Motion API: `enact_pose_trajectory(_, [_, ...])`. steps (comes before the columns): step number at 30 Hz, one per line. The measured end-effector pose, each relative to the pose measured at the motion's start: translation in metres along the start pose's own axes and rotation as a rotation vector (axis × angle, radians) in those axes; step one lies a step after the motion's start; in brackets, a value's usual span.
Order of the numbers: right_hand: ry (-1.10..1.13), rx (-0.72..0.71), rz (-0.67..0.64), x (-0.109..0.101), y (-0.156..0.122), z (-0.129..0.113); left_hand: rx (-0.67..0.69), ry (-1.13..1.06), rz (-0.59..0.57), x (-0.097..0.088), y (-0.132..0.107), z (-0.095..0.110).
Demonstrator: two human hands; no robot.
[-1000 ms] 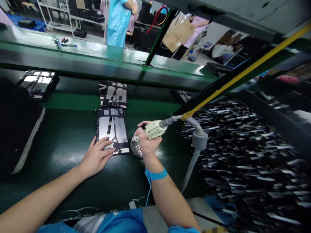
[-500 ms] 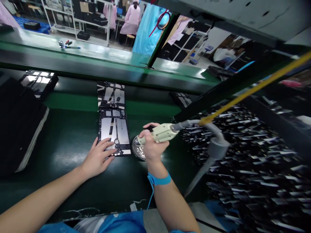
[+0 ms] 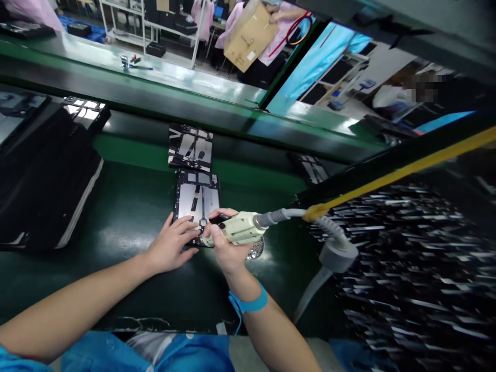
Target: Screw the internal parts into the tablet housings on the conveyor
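Observation:
A pale electric screwdriver [image 3: 242,227] lies almost level in my right hand [image 3: 228,253], with its cable leaving to the right. Its tip is at the lower edge of an opened tablet-like device [image 3: 186,199] with silver plates and a black frame. My left hand [image 3: 172,245] rests on the device's lower left part, fingers stretched out and spread, close to the screwdriver's tip. Partly hidden behind the tool and my right hand is a round dish of small shiny screws [image 3: 256,249]. A second opened device [image 3: 190,147] lies just beyond the first.
Dark padded covers [image 3: 46,175] are piled on the left. On the right stand dense rows of dark, shiny-edged pieces [image 3: 406,258]. A yellow strap [image 3: 387,175] slants down to the tool's cable. Across the ledge, a person carries a cardboard box [image 3: 248,39].
My right hand has brought the screwdriver left from over the screw dish to the device's lower edge. My left hand stays on the device. A person with a box has appeared behind.

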State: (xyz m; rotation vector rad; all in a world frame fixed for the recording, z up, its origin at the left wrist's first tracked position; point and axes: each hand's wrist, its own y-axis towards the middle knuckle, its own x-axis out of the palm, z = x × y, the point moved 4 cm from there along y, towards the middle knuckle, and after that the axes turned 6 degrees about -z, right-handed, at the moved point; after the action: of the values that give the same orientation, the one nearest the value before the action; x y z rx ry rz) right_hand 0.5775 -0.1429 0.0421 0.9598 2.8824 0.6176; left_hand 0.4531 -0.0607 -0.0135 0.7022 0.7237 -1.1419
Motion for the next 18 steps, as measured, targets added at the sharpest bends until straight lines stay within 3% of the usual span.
enact_pose_trajectory(18, [-0.012, 0.000, -0.075, 0.0067, -0.0025, 0.0058, -0.002, -0.007, -0.016, -0.0002, 0.0000, 0.0005])
